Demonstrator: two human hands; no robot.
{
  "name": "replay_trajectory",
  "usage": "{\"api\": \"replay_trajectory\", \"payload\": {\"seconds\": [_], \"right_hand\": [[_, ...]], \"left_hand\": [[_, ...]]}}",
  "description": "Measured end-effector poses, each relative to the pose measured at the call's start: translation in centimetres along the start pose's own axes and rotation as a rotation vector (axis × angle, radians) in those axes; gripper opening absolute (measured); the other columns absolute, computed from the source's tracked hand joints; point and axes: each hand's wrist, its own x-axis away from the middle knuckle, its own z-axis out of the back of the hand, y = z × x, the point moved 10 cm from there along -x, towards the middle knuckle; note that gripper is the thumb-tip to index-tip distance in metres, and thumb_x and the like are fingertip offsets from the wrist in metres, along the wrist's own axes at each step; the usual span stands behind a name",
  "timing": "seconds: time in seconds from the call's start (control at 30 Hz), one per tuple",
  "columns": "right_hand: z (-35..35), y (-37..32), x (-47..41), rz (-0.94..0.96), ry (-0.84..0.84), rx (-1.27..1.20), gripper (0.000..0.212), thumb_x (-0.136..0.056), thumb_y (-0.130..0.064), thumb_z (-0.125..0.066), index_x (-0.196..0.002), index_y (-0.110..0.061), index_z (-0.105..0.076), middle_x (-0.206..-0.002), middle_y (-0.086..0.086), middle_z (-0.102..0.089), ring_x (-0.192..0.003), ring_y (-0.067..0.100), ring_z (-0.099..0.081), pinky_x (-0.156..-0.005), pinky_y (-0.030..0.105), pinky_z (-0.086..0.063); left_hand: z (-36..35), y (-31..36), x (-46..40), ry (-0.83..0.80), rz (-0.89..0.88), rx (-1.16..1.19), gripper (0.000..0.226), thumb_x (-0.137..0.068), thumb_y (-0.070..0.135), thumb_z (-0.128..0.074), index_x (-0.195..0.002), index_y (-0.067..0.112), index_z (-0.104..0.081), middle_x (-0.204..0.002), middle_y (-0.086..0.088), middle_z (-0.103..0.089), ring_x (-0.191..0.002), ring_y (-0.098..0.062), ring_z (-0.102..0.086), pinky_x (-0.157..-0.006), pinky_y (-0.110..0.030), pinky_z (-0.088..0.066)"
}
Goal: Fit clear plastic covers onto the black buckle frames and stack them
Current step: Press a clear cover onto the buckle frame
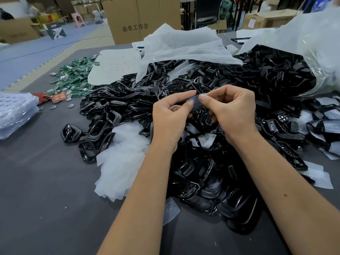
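Cover [195, 103] pinched between both hands

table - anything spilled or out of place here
Yes. Black frames lie in a loose heap spilling out of a torn bag across the table. A single clear cover lies apart at the heap's near edge. Green circuit boards are scattered at far left.
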Motion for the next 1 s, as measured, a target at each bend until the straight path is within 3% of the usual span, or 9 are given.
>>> {"api": "replay_trajectory", "payload": {"seconds": [0.13, 0.47, 0.7, 0.87, 1.0], "right_hand": [[-0.12, 0.06, -0.01, 0.017, -0.003, 0.039, 0.018, -0.079, -0.021, -0.091, -0.076, -0.014, -0.075, -0.062, 0.004, -0.071, -0.048, 0.019, -0.060, -0.044, 0.028, -0.048], [-0.56, 0.11, -0.27, 0.065, -0.030, 0.128, 0.011, -0.086, -0.022, -0.082, -0.077, -0.019, -0.075, -0.066, -0.002, -0.073, -0.048, 0.018, -0.066, -0.047, 0.034, -0.056], [0.10, 0.27, -0.41, 0.041, 0.034, 0.172, 0.014, -0.083, -0.023, -0.085, -0.074, -0.020, -0.074, -0.063, 0.000, -0.072, -0.044, 0.014, -0.061, -0.043, 0.027, -0.050], [0.12, 0.29, -0.63, 0.052, 0.042, 0.190, 0.015, -0.083, -0.025, -0.083, -0.073, -0.020, -0.073, -0.064, 0.001, -0.072, -0.046, 0.016, -0.062, -0.048, 0.028, -0.049], [0.10, 0.28, -0.73, 0.068, 0.039, 0.187, 0.015, -0.083, -0.027, -0.083, -0.073, -0.022, -0.073, -0.066, -0.001, -0.073, -0.050, 0.016, -0.064, -0.055, 0.031, -0.052]], "left_hand": [[0.14, 0.01, 0.02, 0.011, -0.002, -0.009, 0.024, -0.093, 0.000, -0.068, -0.106, 0.015, -0.081, -0.100, -0.035, -0.069, -0.080, -0.028, -0.064, -0.074, -0.027, -0.059], [0.65, 0.08, -0.15, 0.051, -0.042, -0.065, 0.027, -0.091, 0.000, -0.070, -0.102, 0.022, -0.082, -0.092, -0.024, -0.074, -0.073, -0.023, -0.060, -0.069, -0.021, -0.056], [0.49, 0.16, -0.32, 0.037, -0.067, -0.083, 0.026, -0.090, -0.001, -0.071, -0.102, 0.019, -0.082, -0.087, -0.021, -0.074, -0.066, -0.016, -0.057, -0.068, -0.021, -0.056], [0.41, 0.09, -0.37, 0.024, -0.091, -0.110, 0.022, -0.089, 0.000, -0.073, -0.101, 0.016, -0.081, -0.085, -0.002, -0.078, -0.067, -0.013, -0.063, -0.072, -0.033, -0.061], [0.35, 0.13, -0.26, 0.023, -0.096, -0.106, 0.021, -0.088, 0.001, -0.073, -0.099, 0.016, -0.081, -0.081, -0.009, -0.077, -0.064, -0.016, -0.061, -0.071, -0.039, -0.063]]}}
